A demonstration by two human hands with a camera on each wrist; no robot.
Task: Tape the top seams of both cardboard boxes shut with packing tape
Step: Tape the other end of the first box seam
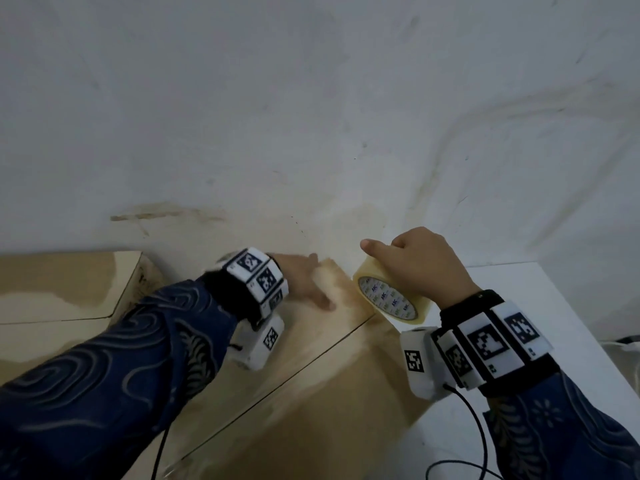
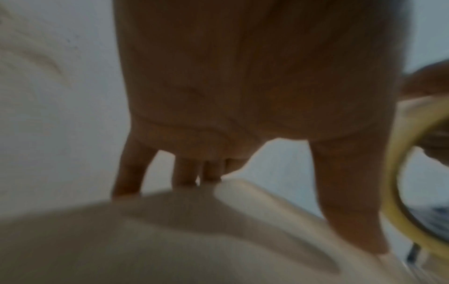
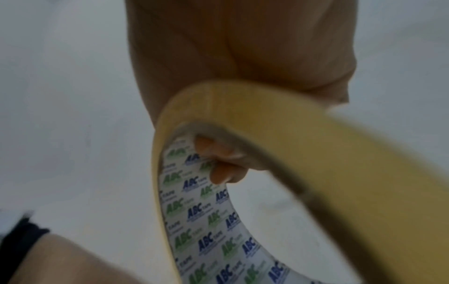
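Observation:
A cardboard box (image 1: 311,382) lies in front of me with its closed top seam (image 1: 298,370) running diagonally. My left hand (image 1: 304,282) lies flat with straight fingers on the box's far flap; in the left wrist view its fingertips (image 2: 187,180) touch the cardboard (image 2: 170,240). At the box's far right corner my right hand (image 1: 426,261) grips a yellowish roll of packing tape (image 1: 393,299). Two fingers (image 3: 218,163) hook through the roll's printed core (image 3: 206,230), and the index finger points left. A second cardboard box (image 1: 62,285) sits at the left.
Both boxes stand on a white table (image 1: 540,341) pushed against a stained white wall (image 1: 311,116). Black cables (image 1: 481,441) hang from the wrist cameras over the table's right part. The table's right edge runs close to my right forearm.

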